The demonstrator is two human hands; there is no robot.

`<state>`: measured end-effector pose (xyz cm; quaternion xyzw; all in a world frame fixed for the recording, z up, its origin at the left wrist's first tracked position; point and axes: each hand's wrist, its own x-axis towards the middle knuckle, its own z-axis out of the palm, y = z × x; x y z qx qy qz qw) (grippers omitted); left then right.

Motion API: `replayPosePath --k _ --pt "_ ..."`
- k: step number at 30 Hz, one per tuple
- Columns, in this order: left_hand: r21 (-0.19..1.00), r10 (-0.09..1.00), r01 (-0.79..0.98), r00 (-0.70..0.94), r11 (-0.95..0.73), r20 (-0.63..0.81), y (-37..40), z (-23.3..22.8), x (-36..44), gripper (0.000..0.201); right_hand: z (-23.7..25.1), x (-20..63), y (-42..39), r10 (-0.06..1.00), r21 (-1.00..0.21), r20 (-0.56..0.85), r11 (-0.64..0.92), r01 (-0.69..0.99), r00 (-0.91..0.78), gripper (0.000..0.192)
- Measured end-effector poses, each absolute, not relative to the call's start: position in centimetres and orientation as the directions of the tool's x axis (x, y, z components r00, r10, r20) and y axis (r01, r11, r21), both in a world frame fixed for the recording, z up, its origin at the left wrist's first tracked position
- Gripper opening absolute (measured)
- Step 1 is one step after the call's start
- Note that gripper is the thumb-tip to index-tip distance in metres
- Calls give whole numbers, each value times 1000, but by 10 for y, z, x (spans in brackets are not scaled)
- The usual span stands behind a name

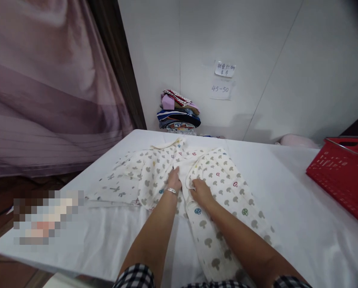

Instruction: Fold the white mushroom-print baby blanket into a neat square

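Mushroom-print baby garment (pixel 155 172) lay spread across the middle of the frame on a table (pixel 287 208) covered in white cloth, its collar pointing toward the upper part of the picture and one long patterned part running down toward the lower right, beneath the right forearm. Both hands met at the centre of the cloth. The left hand (pixel 173 181), with a silver bracelet (pixel 171 191) at the wrist, rested flat on the fabric with its fingers held close together and pointing up the frame; it did not appear to pinch anything. The right hand (pixel 200 191), just beside it, had its fingers curled at the edge of a front panel, touching the fabric there, though whether they truly gripped the edge could not be told. The two hands were near each other but apart. Checked sleeves (pixel 137 278) showed at the bottom edge of the frame. At the right edge sat a red plastic basket (pixel 341 180) on the table, well apart from the garment. Against the white wall at upper centre stood a stack of folded clothes (pixel 179 112), and two paper notes (pixel 222 80) were stuck to the wall to its right. A mauve curtain (pixel 47 88) filled the upper left of the frame.
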<state>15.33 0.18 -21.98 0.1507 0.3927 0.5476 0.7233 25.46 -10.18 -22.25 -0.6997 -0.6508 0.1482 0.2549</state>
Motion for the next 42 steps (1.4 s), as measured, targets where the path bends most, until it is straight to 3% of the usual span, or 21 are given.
replayPosePath --k 2,5,7,10,15,19,23,25,27,29,35,42 --pt "685 932 -667 42 293 -359 -3 -223 153 22 -221 259 -97 977 -704 110 -52 708 181 9" --pt "759 964 -618 -9 204 -266 -19 -220 151 20 -213 271 -100 921 -985 60 -8 173 384 17" --pt "832 988 -542 -19 119 -153 -33 -214 150 23 -204 280 -110 886 -975 31 129 -182 463 23" --pt "927 997 -374 61 -27 54 -60 -206 156 31 -191 289 -133 907 -910 32 200 -364 419 29" --pt "980 934 -105 298 -172 196 -110 -205 173 31 -188 290 -163 914 -948 -51 82 -307 402 36" --pt "923 896 84 286 -375 338 -126 -198 169 28 -182 295 -176 883 -989 86 130 -64 460 35" --pt "734 784 274 217 -621 582 -129 -178 158 33 -167 309 -189 848 -975 202 127 182 491 33" --pt "576 659 323 339 -751 671 -137 -171 158 38 -162 314 -195 853 -956 215 83 282 475 30" --pt "438 537 311 523 -843 662 -150 -169 163 43 -162 317 -200 873 -943 212 65 326 439 28" --pt "397 492 297 614 -868 617 -164 -172 169 47 -164 318 -204 893 -953 181 56 297 413 27" --pt "382 484 302 628 -874 609 -185 -180 178 47 -174 328 -217 931 -995 -81 -97 28 355 29" --pt "354 460 298 651 -887 604 -204 -180 184 39 -161 331 -232 929 -980 -171 -128 -150 327 25"
